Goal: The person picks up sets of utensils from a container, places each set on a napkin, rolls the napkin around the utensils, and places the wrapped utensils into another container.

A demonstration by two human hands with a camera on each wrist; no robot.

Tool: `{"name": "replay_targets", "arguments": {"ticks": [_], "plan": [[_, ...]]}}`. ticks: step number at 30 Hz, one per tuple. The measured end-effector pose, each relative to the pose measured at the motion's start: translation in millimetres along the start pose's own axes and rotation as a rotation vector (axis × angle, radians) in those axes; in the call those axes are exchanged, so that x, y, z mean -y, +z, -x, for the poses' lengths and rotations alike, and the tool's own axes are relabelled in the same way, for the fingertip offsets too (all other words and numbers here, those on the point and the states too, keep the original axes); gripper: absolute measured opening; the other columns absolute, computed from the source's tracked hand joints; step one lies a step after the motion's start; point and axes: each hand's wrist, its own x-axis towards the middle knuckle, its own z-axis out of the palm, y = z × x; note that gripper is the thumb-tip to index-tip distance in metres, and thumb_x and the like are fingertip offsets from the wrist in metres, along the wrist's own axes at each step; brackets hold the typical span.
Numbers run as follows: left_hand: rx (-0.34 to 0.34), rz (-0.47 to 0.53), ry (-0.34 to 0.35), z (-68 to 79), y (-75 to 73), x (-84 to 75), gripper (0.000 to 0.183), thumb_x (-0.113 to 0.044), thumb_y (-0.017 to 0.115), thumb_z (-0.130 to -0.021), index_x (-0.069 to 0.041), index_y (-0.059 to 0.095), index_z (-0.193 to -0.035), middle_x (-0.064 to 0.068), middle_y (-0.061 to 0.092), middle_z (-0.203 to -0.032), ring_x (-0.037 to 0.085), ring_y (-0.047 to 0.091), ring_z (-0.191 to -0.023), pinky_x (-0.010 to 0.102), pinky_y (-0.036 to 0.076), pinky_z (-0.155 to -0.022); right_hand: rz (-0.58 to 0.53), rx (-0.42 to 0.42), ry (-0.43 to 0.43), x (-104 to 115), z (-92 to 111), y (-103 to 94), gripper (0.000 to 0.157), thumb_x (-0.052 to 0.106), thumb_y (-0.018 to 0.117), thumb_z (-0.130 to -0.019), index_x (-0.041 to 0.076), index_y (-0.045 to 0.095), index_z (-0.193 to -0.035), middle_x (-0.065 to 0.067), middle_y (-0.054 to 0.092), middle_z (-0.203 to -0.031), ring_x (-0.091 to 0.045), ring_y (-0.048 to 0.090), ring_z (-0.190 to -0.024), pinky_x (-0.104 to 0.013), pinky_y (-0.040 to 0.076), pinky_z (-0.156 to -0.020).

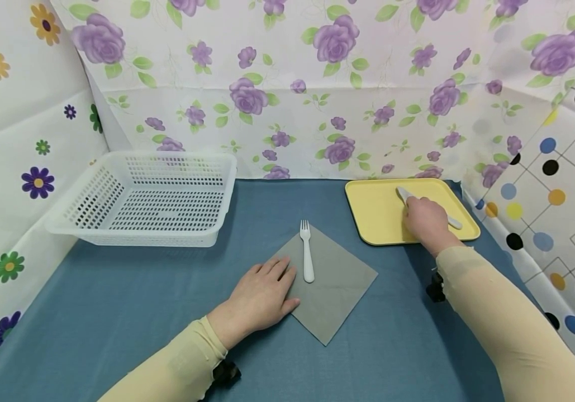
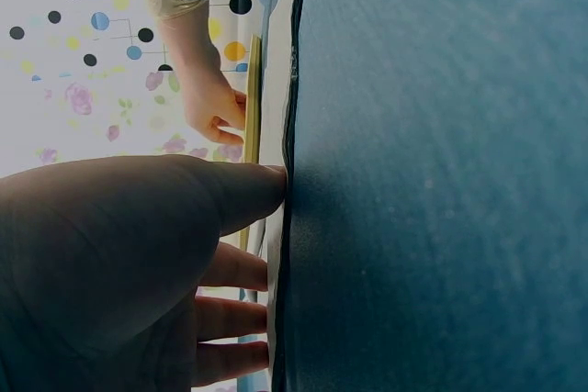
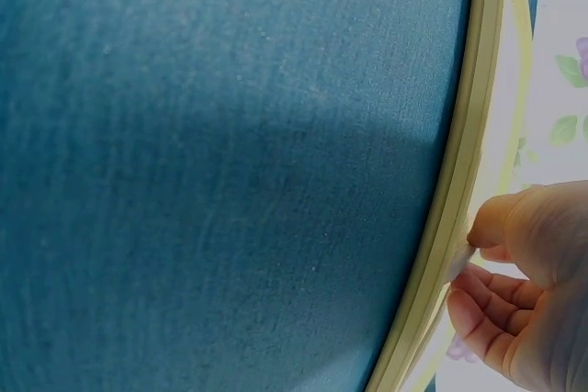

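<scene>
A grey folded napkin (image 1: 340,279) lies cornerwise on the blue cloth, with a white plastic fork (image 1: 308,254) on it, tines pointing away from me. My left hand (image 1: 262,293) rests on the napkin's left edge, fingers spread and fairly straight. In the left wrist view its thumb (image 2: 248,192) touches the napkin's rim. Over at the right, my right hand (image 1: 425,220) pinches a white plastic knife (image 1: 454,222) at its middle, on the yellow tray (image 1: 375,218). The right wrist view shows the thumb and fingers (image 3: 491,305) curled just above the tray's rim; the palm hides much of the knife.
A white perforated plastic basket (image 1: 151,237) stands at the back left. Blue cloth (image 1: 141,312) covers the table. Flowered sheeting (image 1: 292,134) hangs behind it, and dotted sheeting (image 1: 569,223) stands close along the right side, near the tray.
</scene>
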Motion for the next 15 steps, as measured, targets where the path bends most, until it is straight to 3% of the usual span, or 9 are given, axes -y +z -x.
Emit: {"name": "replay_targets", "arguments": {"ticks": [15], "plan": [[0.004, 0.005, 0.000, -0.2, 0.7, 0.7, 0.062, -0.047, 0.070, -0.110, -0.006, 0.062, -0.157, 0.019, 0.055, -0.162, 0.037, 0.050, -0.152, 0.053, 0.048, -0.118, 0.003, 0.013, 0.024, -3.0, -4.3, 1.2, 0.017, 0.005, 0.055, -0.109, -0.010, 0.065, -0.106, -0.025, 0.061, -0.085, -0.040, 0.058, -0.075, -0.052, 0.049, -0.067]]}}
